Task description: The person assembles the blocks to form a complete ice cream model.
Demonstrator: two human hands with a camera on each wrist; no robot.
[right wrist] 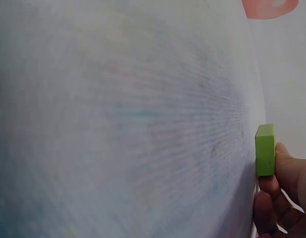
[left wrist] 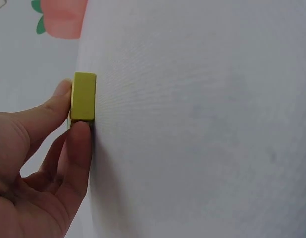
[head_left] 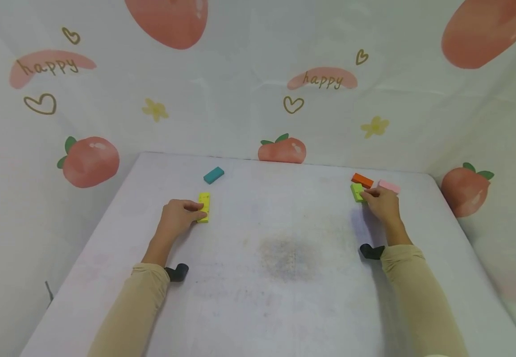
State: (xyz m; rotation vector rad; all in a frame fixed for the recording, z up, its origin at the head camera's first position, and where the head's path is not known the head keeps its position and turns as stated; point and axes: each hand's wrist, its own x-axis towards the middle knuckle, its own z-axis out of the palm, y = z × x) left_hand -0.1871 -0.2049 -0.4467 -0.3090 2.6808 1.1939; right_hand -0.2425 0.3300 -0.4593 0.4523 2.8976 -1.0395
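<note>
In the head view, my left hand [head_left: 176,218] pinches a yellow block [head_left: 205,198] between thumb and fingers at the left of the table. The left wrist view shows the end of this yellow block [left wrist: 84,97] close against the tabletop, thumb on one side and a finger on the other. Over at the right, my right hand [head_left: 384,202] pinches a light green block [head_left: 356,192]. That green block [right wrist: 265,155] also shows at the right edge of the right wrist view, with thumb and fingers at its side and lower end.
An orange block [head_left: 362,180] lies just behind the green one, and a pink block [head_left: 389,186] is behind my right hand. A teal block [head_left: 214,175] lies at the back left. Around the white table [head_left: 258,307] hangs a peach-patterned cloth [head_left: 240,99].
</note>
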